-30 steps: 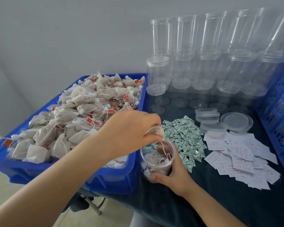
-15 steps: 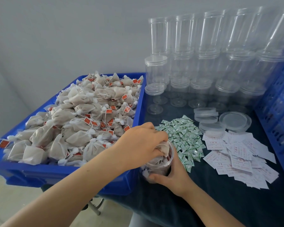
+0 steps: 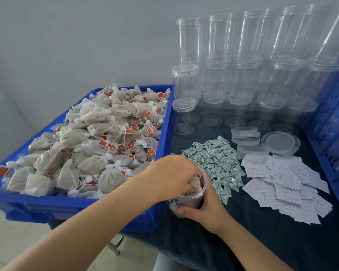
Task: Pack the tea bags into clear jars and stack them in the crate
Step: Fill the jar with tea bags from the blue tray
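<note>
Pressing a tea bag (image 3: 194,183) into the clear jar (image 3: 201,189) with left grip (image 3: 171,176) curled, right grip (image 3: 205,211) clasping jar at five o'clock.

Two bare forearms come into view from the near edge, one from the near left and one from the near right. No sleeve, cuff or glove covers either arm as far up as it shows. The left hand (image 3: 169,178) carries no ring, watch or band at its wrist. The right hand (image 3: 206,211) is likewise plain, its wrist uncovered and its thumbnail short and unpainted. Both forearms are slim and smooth, with no visible marks. Clothing does not show.
</note>
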`<state>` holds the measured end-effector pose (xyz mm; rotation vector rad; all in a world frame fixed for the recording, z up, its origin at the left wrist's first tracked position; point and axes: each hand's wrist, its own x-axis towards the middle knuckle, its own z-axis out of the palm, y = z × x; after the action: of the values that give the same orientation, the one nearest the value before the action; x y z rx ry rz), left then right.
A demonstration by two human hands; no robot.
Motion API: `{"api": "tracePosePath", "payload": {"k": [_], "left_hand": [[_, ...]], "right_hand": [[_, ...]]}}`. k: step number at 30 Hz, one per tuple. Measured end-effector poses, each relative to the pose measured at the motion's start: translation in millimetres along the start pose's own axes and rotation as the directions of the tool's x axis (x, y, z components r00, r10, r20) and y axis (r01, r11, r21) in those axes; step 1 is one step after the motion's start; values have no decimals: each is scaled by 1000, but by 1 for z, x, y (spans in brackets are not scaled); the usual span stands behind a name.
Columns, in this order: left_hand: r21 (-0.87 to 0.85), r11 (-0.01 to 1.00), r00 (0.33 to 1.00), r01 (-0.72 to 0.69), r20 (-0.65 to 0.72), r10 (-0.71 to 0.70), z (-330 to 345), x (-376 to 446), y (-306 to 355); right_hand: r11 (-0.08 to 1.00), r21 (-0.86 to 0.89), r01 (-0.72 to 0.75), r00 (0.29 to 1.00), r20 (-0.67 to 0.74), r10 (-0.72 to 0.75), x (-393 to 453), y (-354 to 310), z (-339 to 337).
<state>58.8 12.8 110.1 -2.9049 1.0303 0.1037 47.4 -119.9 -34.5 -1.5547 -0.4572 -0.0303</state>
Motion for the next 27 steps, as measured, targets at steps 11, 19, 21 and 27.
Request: {"api": "tracePosePath", "payload": {"k": [11,19,21,27], "left_hand": [[-36,997,972,-63,226,70,-4,15,0],[-77,993,948,-86,301,105,0,22,-4],[-88,991,936,-99,330,123,-1,23,-5],[-118,988,899,-102,414,142,-4,26,-4]], "right_hand": [[999,-1,-51,999,-17,51,-1,1,1],[999,-2,-32,999,-13,32,-2,1,0],[999,-19,-30,1000,-10,30,-1,0,0],[999,-47,-17,1000,6,17,0,0,-1]]}}
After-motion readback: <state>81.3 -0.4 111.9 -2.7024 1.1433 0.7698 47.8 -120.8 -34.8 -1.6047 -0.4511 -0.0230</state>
